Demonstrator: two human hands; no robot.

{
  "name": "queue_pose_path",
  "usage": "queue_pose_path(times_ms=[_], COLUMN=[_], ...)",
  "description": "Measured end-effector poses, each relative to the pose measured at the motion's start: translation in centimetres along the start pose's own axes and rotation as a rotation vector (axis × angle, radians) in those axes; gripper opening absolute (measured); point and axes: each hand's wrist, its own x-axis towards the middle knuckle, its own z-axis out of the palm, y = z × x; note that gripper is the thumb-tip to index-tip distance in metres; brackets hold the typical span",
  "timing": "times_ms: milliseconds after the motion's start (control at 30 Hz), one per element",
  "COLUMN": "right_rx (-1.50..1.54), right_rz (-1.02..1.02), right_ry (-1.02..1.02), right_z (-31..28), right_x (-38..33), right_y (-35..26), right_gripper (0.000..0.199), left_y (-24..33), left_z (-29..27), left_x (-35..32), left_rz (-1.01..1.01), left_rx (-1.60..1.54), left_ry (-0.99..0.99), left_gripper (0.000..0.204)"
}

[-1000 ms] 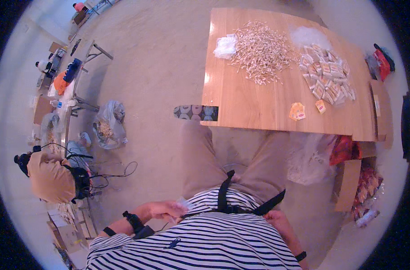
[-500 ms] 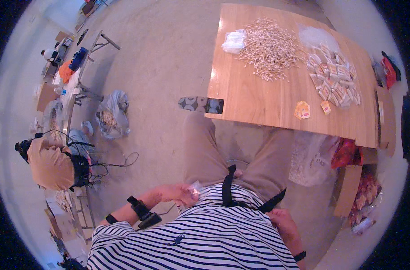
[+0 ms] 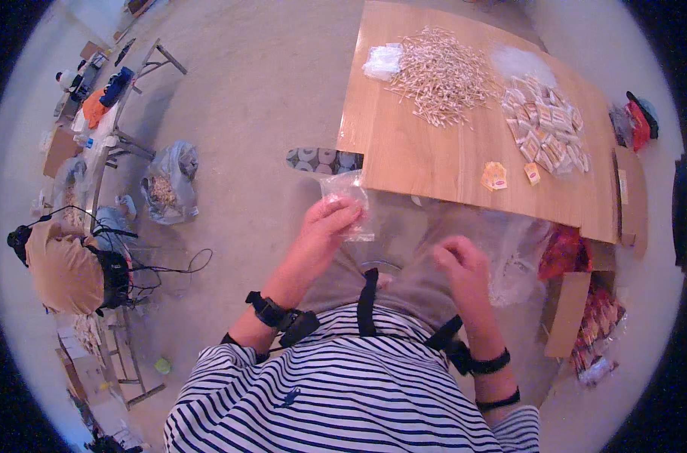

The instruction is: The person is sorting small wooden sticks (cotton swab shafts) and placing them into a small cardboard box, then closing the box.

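A small clear plastic bag (image 3: 354, 189) is pinched in my left hand (image 3: 332, 224), raised over my lap beside the table's near left corner. To its right my right hand (image 3: 462, 259) hovers with curled fingers; whether anything is inside them is hidden. On the wooden table (image 3: 411, 162) lies a large loose pile of cotton swabs (image 3: 443, 75). Flat clear bags (image 3: 382, 62) rest at the pile's left. Filled small packets (image 3: 545, 124) are heaped on the right. Nearer to me are a few yellow-orange cards (image 3: 494, 176) and one single card (image 3: 532, 174).
Below the table's right side stand an open cardboard box (image 3: 567, 313) and a large clear bag (image 3: 513, 264). A grey plastic bag (image 3: 170, 185) sits on the floor at left. Another person (image 3: 64, 264) works at a long table there, cables trailing behind.
Both hands have risen from my waist and moved forward over my lap. The bag in my left hand now shows beside the table corner. The whole view has shifted slightly.
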Motion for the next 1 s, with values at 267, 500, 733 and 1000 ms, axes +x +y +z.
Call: queue_pose_path(times_ms=[267,500,733,1000], right_rx=[0.232,0.199,0.244,0.154], right_rz=[-0.115,-0.187,-0.065,-0.039], right_ry=[-0.241,-0.269,-0.278,-0.403], right_z=[6.1,5.8,7.8,11.4], right_x=[3.1,5.3,8.0,10.7], right_y=[-2.7,-2.4,-2.8,-2.4], right_gripper=[0.016,0.009,0.011,0.014], left_y=[0.2,0.1,0.4,0.2], left_z=[2.7,0.8,-2.0,-4.8], left_x=[0.0,0.3,2.2,2.9], left_rz=[0.065,0.085,0.084,0.059], left_rx=[-0.065,0.172,0.072,0.013], left_ry=[0.011,-0.057,-0.031,0.086], left_gripper=[0.013,0.017,0.018,0.017])
